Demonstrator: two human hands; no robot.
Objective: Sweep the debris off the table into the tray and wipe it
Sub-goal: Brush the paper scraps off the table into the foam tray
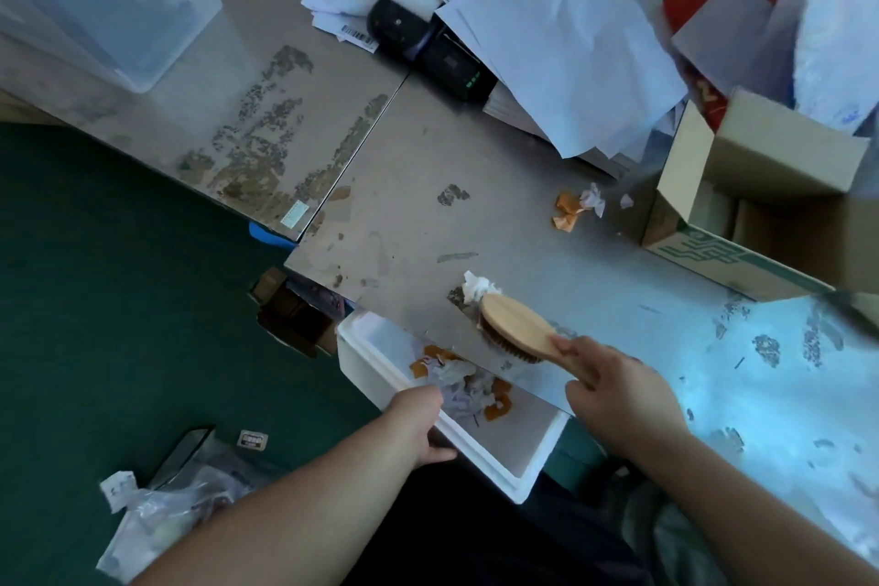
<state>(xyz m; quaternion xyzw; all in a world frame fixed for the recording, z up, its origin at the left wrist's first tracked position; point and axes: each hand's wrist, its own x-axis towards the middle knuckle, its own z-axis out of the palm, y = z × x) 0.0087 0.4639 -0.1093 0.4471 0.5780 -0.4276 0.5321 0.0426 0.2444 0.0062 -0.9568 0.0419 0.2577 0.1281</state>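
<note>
While the left hand [422, 423] grips the tray [354, 350], the right hand [618, 400], clasping the brush [516, 328], should next sweep the paper wad [478, 288] into it.

Shipping workroom: label printer [404, 21], barcode slips [359, 37], cardboard carton [761, 167].

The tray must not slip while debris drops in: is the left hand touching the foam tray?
Touching. The head view shows the left hand gripping the foam tray's near wall, thumb outside, fingers reaching over the rim.
</note>
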